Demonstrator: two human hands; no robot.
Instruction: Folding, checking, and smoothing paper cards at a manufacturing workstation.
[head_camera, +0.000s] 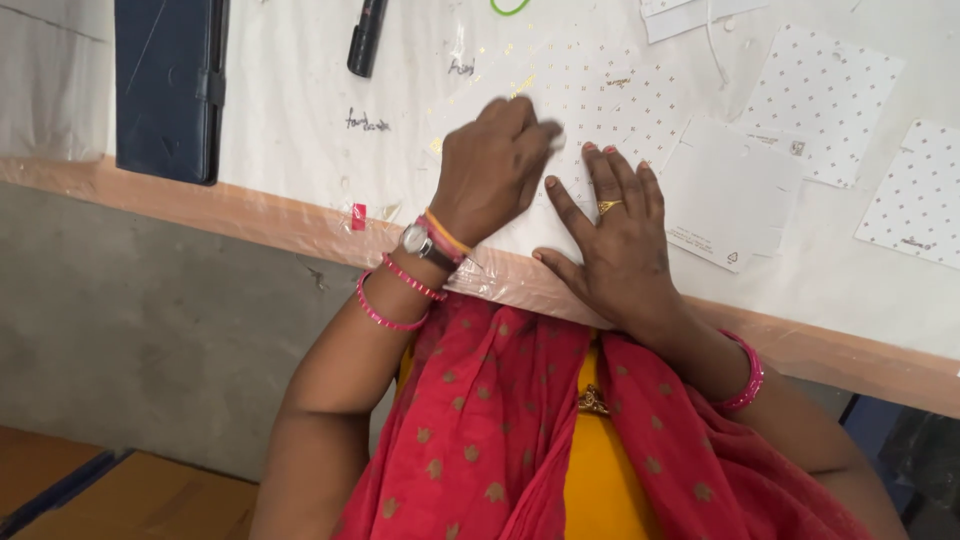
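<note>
1. The paper-covered counter (300, 110) runs across the upper part of the view; the grey floor (130, 330) lies below its near edge.
2. The left hand (492, 170) rests on a white dotted card (610, 100) near the counter's front edge, with the right hand (618, 240) flat just beside it to the right.
3. A blank white card (735, 190) lies right of the right hand.
4. Two more dotted cards (825, 95) (920, 195) lie farther right.
5. A dark blue flat case (165, 85) lies at far left.
6. A black marker pen (366, 38) lies behind the left hand, between case and cards.
</note>
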